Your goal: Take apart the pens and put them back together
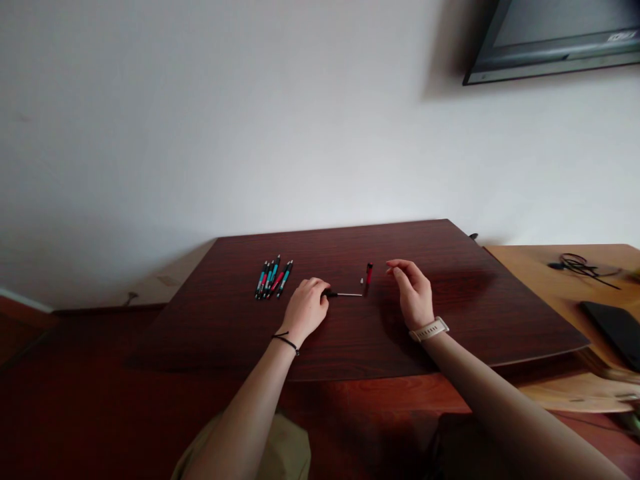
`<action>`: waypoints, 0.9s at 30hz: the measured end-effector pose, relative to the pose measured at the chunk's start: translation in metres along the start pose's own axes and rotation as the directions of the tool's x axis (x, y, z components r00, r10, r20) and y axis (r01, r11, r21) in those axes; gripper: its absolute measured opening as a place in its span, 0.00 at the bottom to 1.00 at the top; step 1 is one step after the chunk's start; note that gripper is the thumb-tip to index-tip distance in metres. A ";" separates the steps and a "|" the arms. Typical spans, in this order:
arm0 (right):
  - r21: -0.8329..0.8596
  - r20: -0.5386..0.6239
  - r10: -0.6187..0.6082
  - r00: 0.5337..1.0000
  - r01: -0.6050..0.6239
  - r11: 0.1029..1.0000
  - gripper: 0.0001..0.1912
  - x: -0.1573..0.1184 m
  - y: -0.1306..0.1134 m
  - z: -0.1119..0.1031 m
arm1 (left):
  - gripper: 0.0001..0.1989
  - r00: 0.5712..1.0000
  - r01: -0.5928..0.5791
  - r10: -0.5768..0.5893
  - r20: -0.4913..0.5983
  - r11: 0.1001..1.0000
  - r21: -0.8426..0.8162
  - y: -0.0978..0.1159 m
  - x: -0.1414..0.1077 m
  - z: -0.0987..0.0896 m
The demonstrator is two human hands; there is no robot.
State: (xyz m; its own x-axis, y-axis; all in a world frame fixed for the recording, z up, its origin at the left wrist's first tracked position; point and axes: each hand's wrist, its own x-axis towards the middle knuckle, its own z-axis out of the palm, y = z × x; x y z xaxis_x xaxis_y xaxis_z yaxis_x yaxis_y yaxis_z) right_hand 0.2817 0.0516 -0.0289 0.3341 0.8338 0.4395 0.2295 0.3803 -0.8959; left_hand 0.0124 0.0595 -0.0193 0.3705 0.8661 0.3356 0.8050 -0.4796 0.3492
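My left hand (307, 305) rests on the dark table, its fingers closed around the black section of a disassembled pen (329, 293). From that section a thin pale refill (349, 295) sticks out to the right. Just beyond the refill's end lie a red and black pen barrel (369, 274) and a tiny silver piece (361, 281). To the right of these, my right hand (413, 290) hovers with thumb and forefinger pinched together; whatever is between them is too small to name. Several pens (273, 277) in teal, red and black lie grouped left of my left hand.
The dark wooden table (330, 247) stands against a white wall. At its right is a lighter wooden desk (525, 267) with a coiled black cable (580, 265) and a flat black device (613, 330). A screen (560, 40) hangs on the wall at upper right.
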 end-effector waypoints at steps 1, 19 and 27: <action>-0.013 0.009 -0.012 1.000 0.012 1.000 0.13 -0.002 -0.004 0.000 | 0.13 1.000 -0.008 0.008 0.000 1.000 -0.002 -0.003 -0.003 -0.001; -0.253 0.614 -0.247 0.750 0.483 0.838 0.10 -0.031 -0.015 0.015 | 0.08 0.999 -0.021 0.009 -0.033 0.923 -0.385 0.027 -0.014 -0.008; -0.238 0.531 -0.192 0.826 0.363 0.901 0.08 -0.028 -0.019 0.010 | 0.06 0.995 0.040 -0.082 -0.062 0.867 -0.496 0.022 -0.013 -0.015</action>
State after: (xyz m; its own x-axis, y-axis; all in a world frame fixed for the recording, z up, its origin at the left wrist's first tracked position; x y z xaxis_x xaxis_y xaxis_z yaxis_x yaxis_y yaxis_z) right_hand 0.2588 0.0254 -0.0251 -0.2532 0.8278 0.5006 0.5458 0.5495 -0.6326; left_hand 0.0185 0.0360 -0.0028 0.2743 0.8921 0.3591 0.4832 -0.4507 0.7506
